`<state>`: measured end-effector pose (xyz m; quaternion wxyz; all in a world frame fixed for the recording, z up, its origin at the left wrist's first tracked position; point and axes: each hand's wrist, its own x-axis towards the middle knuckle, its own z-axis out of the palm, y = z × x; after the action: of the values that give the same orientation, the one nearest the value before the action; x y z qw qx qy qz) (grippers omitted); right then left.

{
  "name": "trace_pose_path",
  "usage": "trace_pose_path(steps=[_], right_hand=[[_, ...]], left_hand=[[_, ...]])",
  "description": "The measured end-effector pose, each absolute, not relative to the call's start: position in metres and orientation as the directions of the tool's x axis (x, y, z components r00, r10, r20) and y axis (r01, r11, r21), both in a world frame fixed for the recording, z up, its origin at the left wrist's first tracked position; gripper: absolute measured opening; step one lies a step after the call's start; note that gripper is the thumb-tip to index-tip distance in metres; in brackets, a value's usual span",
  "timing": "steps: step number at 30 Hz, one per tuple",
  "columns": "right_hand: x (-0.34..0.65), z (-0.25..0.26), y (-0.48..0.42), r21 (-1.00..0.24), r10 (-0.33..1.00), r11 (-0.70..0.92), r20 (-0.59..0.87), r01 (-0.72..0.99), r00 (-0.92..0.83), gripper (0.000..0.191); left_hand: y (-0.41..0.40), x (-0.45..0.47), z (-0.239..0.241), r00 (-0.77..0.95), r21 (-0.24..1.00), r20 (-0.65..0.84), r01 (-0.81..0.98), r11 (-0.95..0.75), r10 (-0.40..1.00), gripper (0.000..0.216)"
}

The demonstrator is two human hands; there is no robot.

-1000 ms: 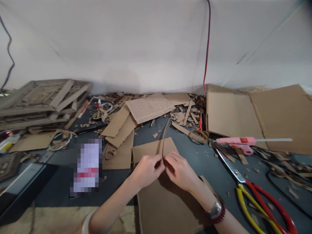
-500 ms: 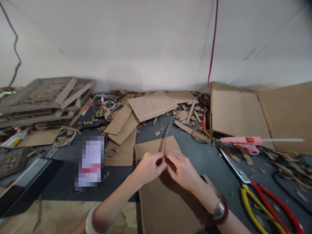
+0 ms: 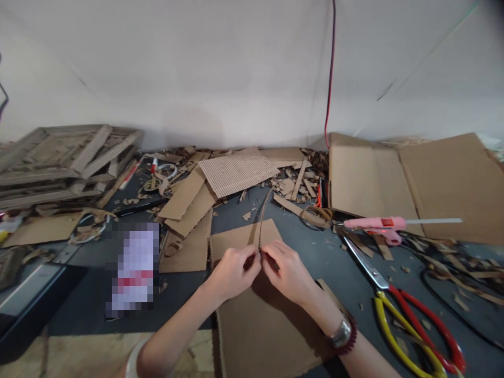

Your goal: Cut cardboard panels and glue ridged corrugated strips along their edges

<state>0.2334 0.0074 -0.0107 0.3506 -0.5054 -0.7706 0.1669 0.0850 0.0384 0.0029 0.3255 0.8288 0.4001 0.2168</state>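
Observation:
A thin cardboard strip (image 3: pixel 262 219), its corrugated edge showing, runs away from me and curves slightly at its far end. My left hand (image 3: pixel 237 270) pinches it at the near end, fingers closed. Right beside, my right hand (image 3: pixel 286 269) grips the same strip, fingertips almost touching those of the left. Both hands are just above a large flat cardboard sheet (image 3: pixel 268 336) lying on the dark table. The strip's near end is hidden between my fingers.
To the right lie scissors (image 3: pixel 397 310) with red and yellow handles and a pink glue gun (image 3: pixel 378 224). A blurred-out phone (image 3: pixel 136 268) lies left. Cardboard pieces (image 3: pixel 238 170) and scraps cover the back. Stacked cardboard frames (image 3: pixel 71 163) stand far left, an opened box (image 3: pixel 366 178) at right.
The view has turned slightly to the right, so everything sits further left in the picture. Both hands keep their pinch on the strip, with hardly any movement against the sheet.

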Motion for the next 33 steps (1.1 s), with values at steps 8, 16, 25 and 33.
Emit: trace_pose_path(steps=[8,16,25,33], right_hand=[[0.2326,-0.0081,0.0073,-0.605,0.890,0.439,0.394,0.664,-0.230,0.016],[0.2330,-0.0099,0.0066,-0.593,0.891,0.441,0.381,0.673,-0.248,0.017],[0.2344,-0.0127,0.0079,-0.573,0.903,0.423,0.326,0.702,-0.279,0.016],[0.2365,-0.0095,0.0082,-0.405,0.878,0.467,0.316,0.786,-0.359,0.014]], left_hand=[[0.0376,0.0836,0.0015,0.577,0.761,-0.001,0.530,-0.373,0.817,0.014],[0.0375,0.0834,-0.0012,0.595,0.685,-0.006,0.588,-0.430,0.803,0.015],[0.0384,0.0841,-0.0008,0.622,0.580,0.031,0.627,-0.521,0.783,0.019],[0.0374,0.0840,0.0008,0.632,0.570,0.050,0.618,-0.542,0.774,0.020]])
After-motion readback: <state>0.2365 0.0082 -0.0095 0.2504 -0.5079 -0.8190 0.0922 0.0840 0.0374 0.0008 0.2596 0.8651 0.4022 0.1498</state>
